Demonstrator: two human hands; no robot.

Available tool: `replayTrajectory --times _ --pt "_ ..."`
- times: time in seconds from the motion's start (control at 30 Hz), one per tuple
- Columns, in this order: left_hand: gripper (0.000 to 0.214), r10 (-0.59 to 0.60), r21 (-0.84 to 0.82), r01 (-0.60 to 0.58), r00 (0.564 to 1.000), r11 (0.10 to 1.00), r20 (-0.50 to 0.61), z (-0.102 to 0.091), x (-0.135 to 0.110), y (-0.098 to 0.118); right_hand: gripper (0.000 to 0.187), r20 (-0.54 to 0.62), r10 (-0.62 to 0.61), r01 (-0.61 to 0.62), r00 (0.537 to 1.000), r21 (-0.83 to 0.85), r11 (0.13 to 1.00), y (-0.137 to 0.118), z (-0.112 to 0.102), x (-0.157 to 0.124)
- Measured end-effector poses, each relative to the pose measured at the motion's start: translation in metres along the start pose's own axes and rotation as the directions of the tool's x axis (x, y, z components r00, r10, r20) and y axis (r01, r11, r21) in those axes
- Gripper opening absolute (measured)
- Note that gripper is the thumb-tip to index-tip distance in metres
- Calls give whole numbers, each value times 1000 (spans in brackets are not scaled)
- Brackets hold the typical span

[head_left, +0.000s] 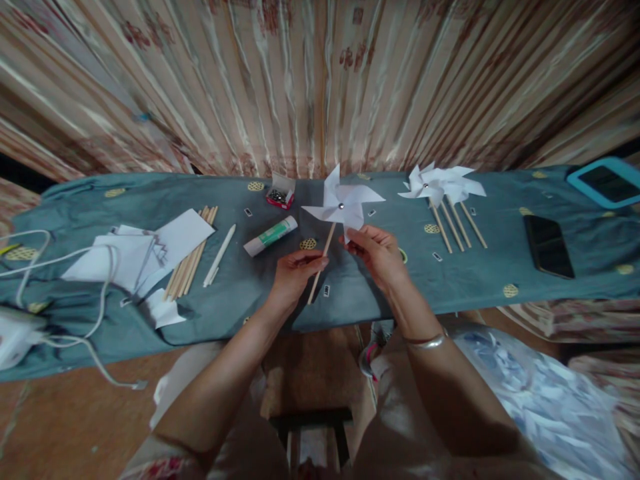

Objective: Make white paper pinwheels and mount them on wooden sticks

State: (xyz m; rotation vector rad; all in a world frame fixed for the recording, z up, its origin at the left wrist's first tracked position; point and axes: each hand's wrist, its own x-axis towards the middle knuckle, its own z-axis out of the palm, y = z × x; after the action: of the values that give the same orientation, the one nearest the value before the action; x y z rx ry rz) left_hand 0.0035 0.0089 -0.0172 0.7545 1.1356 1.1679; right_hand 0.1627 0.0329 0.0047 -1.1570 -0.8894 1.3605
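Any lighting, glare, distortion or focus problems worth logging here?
Head view: dim, muted light; the curtain folds fan outward, as with a wide lens; the silver bangle catches a highlight; the paper pinwheel reads clearly, but print on the glue stick is too soft to read.

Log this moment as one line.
left hand: holding wooden stick | right hand: pinching white pinwheel | nearby: glue stick, red box

No text can be read with certainty. The glue stick bears a green label whose print is too small and blurred to make out. The small dark-and-white patches on the cloth resemble lettering but stay illegible.
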Motion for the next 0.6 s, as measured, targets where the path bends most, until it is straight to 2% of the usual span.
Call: replayTrajectory --times 0.3,0.6 --pt "27 17 1 -17 1000 1000 14 -1 0 -1 35 21 61 -62 998 54 997 1 7 -1" --pt "32 12 4 -12 1000 1000 21 -1 0 0 37 35 78 -80 996 53 995 3 12 0"
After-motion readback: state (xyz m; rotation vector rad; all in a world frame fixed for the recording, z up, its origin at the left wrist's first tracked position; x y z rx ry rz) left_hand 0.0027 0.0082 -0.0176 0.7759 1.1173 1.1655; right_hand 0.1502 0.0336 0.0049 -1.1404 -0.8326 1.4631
